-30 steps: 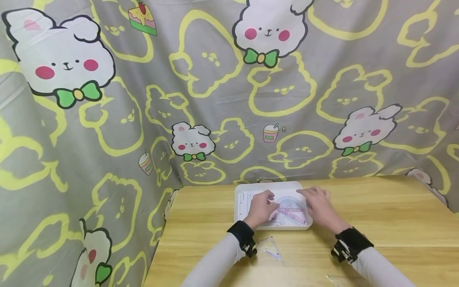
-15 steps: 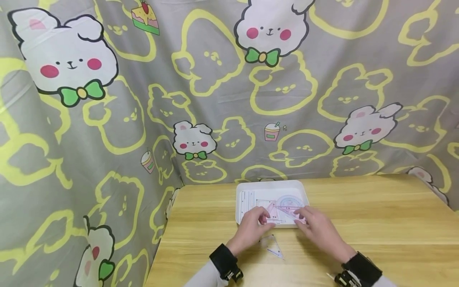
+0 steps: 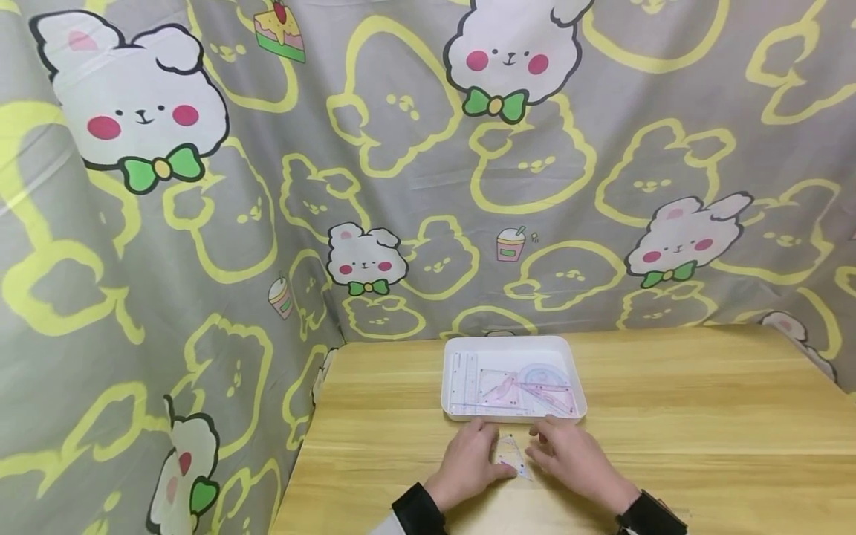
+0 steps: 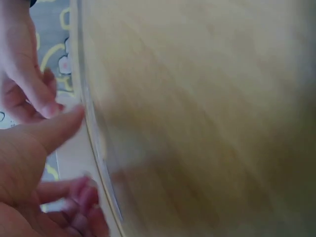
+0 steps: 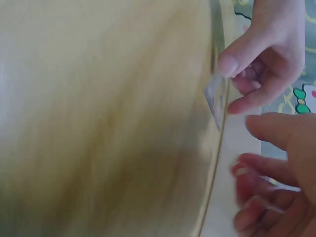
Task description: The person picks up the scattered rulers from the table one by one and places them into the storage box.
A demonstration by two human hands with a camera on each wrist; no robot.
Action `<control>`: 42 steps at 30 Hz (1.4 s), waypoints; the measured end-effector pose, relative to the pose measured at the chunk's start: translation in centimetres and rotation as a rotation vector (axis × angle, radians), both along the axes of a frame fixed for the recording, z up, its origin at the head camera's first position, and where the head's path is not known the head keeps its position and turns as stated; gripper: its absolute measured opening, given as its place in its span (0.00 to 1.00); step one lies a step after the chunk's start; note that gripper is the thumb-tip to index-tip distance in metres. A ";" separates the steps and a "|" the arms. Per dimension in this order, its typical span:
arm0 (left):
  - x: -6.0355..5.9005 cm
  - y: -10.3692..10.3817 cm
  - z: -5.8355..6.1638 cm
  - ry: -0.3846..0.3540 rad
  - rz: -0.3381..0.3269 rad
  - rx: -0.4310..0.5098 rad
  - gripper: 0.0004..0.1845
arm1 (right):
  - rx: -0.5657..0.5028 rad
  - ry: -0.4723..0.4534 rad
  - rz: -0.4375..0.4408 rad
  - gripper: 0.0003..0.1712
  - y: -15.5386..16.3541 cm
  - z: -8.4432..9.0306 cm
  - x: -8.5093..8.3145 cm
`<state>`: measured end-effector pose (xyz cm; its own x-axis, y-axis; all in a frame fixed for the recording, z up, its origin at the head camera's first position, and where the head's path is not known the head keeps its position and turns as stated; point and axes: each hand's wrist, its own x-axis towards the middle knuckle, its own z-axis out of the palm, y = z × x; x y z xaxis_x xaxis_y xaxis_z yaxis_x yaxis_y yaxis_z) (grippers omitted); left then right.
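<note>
A small clear triangular set square [image 3: 510, 454] lies on the wooden table just in front of a white tray [image 3: 510, 341]. My left hand [image 3: 490, 458] is at the set square's left edge. In the right wrist view its thumb and fingers pinch the clear set square [image 5: 215, 98]. My right hand [image 3: 542, 452] sits just right of it with relaxed fingers, holding nothing. In the tray lie a clear straight ruler [image 3: 457, 382], a pink set square [image 3: 498, 391] and a blue protractor [image 3: 543, 374]. Both wrist views are blurred.
The wooden table [image 3: 702, 416] stretches to the right of the tray. A grey curtain with rabbit prints [image 3: 200, 260] hangs behind the table and along its left side, close to the table's left edge [image 3: 309, 446].
Both hands have drawn back out of the tray toward me and come down around the small clear set square on the table. The tools stay in the tray.
</note>
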<state>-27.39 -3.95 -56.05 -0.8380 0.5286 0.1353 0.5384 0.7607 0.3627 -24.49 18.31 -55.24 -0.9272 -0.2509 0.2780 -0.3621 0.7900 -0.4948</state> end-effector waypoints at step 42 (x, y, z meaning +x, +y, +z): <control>-0.1 -0.1 -0.1 -0.220 -0.080 0.107 0.27 | -0.064 -0.126 0.103 0.21 -1.9 -1.1 1.0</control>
